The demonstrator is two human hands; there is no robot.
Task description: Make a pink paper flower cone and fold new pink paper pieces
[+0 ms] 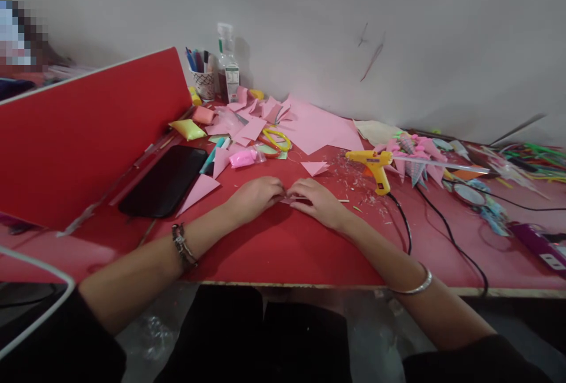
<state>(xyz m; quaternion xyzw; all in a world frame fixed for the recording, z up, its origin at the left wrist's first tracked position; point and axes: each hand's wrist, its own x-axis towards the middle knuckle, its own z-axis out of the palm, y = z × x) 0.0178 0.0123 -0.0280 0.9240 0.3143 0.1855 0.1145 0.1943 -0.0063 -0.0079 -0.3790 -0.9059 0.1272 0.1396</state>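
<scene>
My left hand point(259, 197) and my right hand point(321, 201) meet at the middle of the red tabletop point(265, 247). Both have bent fingers closed on a small piece of pink paper point(292, 199), mostly covered by the fingers. A thin pale stick point(344, 200) pokes out beside my right hand. Just beyond the hands lies a folded pink paper triangle point(315, 168). To the right of it rests a yellow hot glue gun point(374, 166) with a long clear glue stick in its back. A pink packet point(243, 158) lies beyond my left hand.
A black phone point(163, 182) lies at left, before an upright red board point(92, 141). Behind are pink sheets point(322, 126), yellow-handled scissors point(278, 137), a pen cup point(204, 83) and a bottle point(229, 73). Black cables point(455, 241) and a purple power strip point(542, 247) occupy the right.
</scene>
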